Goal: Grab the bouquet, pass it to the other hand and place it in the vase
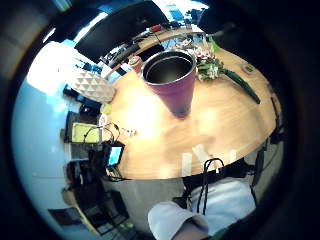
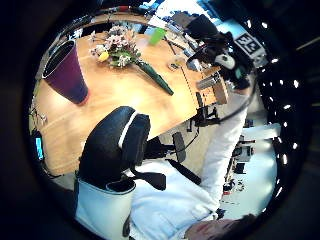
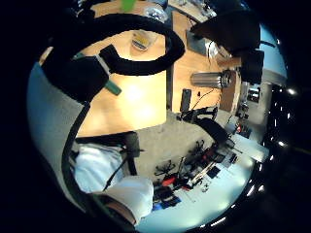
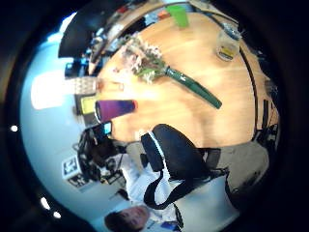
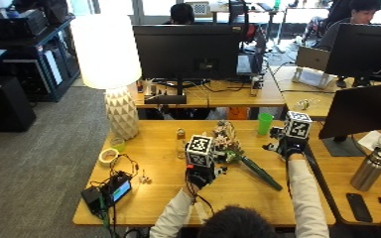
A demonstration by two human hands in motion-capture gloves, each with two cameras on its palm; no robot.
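The bouquet of pale flowers with a long green wrapped stem lies flat on the wooden table, flowers toward the far side. It also shows as the bouquet. The vase, a tall tapered cup, stands upright and empty beside the flowers; my left hand hides it in the outside view. My left hand hovers over the table near the flowers and holds nothing. My right hand is raised beside the stem end, fingers loosely curled and empty.
A white lamp stands at the table's far left, with a tape roll and a small device with cables near it. A green cup sits behind the bouquet. Monitors line the back; a steel bottle stands at the right.
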